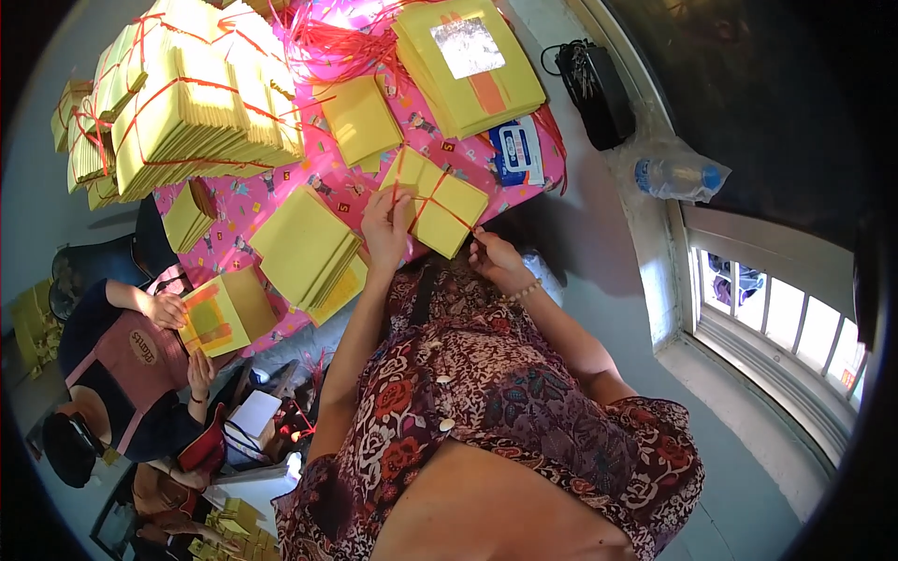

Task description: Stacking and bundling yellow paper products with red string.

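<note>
A small stack of yellow paper (454, 213) lies at the table's near edge, with red string (432, 199) crossed over its top. My left hand (383, 226) is closed at the stack's left side, its fingertips pinching the string there. At the lower right corner my right hand (499, 259), with a beaded bracelet on its wrist, pinches the string where it runs off the stack. Just beyond lies another small yellow paper stack (360, 120). A larger yellow stack (307, 245) lies to the left of my left hand.
Tied yellow bundles (201, 117) pile up at the far left of the pink table (426, 140). Loose red strings (337, 42), a large paper stack (440, 93) and a blue-white packet (516, 152) lie beyond. A co-worker (122, 360) handles yellow paper (217, 323) at left.
</note>
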A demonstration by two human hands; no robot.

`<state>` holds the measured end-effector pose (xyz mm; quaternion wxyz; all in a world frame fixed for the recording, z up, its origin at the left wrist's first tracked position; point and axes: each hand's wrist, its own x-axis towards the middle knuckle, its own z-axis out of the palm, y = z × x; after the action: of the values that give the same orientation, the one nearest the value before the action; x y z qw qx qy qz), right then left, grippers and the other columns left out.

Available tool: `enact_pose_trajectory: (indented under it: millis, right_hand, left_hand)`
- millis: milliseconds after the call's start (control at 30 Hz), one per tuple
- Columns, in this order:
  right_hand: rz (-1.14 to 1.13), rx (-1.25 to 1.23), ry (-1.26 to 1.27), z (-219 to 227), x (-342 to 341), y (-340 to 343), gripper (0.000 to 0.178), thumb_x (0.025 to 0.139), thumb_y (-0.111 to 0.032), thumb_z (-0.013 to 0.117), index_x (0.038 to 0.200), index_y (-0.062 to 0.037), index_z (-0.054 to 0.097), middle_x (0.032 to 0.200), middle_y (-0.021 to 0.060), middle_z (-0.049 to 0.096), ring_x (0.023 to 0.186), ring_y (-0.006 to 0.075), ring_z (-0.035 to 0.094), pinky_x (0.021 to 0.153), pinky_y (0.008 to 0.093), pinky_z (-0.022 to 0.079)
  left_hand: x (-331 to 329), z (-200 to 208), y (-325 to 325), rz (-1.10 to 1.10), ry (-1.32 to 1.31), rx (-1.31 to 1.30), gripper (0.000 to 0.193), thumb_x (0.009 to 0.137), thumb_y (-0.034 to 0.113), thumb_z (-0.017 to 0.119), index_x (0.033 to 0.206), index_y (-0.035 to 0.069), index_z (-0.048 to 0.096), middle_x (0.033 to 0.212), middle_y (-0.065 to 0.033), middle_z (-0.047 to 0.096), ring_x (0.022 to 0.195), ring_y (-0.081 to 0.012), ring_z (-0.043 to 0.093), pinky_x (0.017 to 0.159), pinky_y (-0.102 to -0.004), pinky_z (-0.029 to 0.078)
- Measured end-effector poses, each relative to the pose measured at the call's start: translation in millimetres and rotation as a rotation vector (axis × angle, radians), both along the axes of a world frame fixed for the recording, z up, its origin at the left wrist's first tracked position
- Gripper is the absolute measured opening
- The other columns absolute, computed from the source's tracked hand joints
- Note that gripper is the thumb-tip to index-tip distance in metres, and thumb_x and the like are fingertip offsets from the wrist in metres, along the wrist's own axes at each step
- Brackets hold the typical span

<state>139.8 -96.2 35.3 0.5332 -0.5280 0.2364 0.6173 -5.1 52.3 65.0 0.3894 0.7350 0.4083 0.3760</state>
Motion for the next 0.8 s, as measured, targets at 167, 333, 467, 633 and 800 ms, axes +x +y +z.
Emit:
enact_pose_trajectory:
  millis: [167,333,467,633,800]
  right_hand:
    - [-0.004,-0.064,0.018,-22.1,-3.3,3.7,0.013,0.097,-0.024,0.057,0.093,-0.0117,0.059,0.074,-0.0014,0.054,0.067,0.0115,0.053,0.06,0.029,0.046]
    - [-0.028,-0.112,-0.046,-49.6,-6.3,5.1,0.014,0.096,-0.024,0.059,0.094,-0.0109,0.06,0.079,-0.0005,0.058,0.07,0.0124,0.055,0.059,0.0304,0.047]
    - [-0.035,-0.151,-0.092,-50.5,-12.6,14.0,0.01,0.094,-0.02,0.061,0.094,-0.0097,0.06,0.086,0.002,0.062,0.074,0.016,0.058,0.061,0.0341,0.049]
    - [-0.059,-0.154,-0.061,-72.0,-18.9,17.5,0.012,0.093,-0.017,0.06,0.098,-0.0057,0.06,0.093,0.0063,0.064,0.081,0.0196,0.061,0.069,0.0392,0.05]
    - [-0.039,-0.127,-0.257,-151.3,-18.4,-1.6,0.014,0.095,-0.016,0.055,0.105,-0.0074,0.061,0.095,0.0067,0.067,0.085,0.0218,0.065,0.076,0.0409,0.053]
  left_hand:
    - [-1.7,-4.5,27.1,0.208,-0.189,-0.178,0.012,0.09,0.007,0.063,0.098,-0.001,0.067,0.09,-0.0105,0.064,0.083,-0.0178,0.063,0.075,-0.0286,0.048]
    - [10.2,-5.6,49.4,0.163,0.423,-0.07,0.02,0.094,0.012,0.055,0.099,-0.002,0.068,0.087,-0.0134,0.068,0.08,-0.0207,0.066,0.074,-0.0325,0.05]
    - [-11.1,-61.3,81.9,0.137,0.243,-0.361,0.032,0.098,0.022,0.051,0.1,-0.004,0.069,0.077,-0.0085,0.069,0.071,-0.0165,0.065,0.067,-0.0309,0.051]
    - [-9.1,-81.7,100.6,0.099,0.351,-0.652,0.033,0.092,0.028,0.057,0.091,-0.002,0.071,0.081,-0.0162,0.071,0.075,-0.0289,0.068,0.069,-0.0389,0.05]
    - [-10.6,-68.4,93.5,-0.026,0.519,-0.522,0.032,0.091,0.027,0.059,0.092,-0.003,0.071,0.076,-0.016,0.07,0.07,-0.0216,0.067,0.065,-0.0368,0.049]
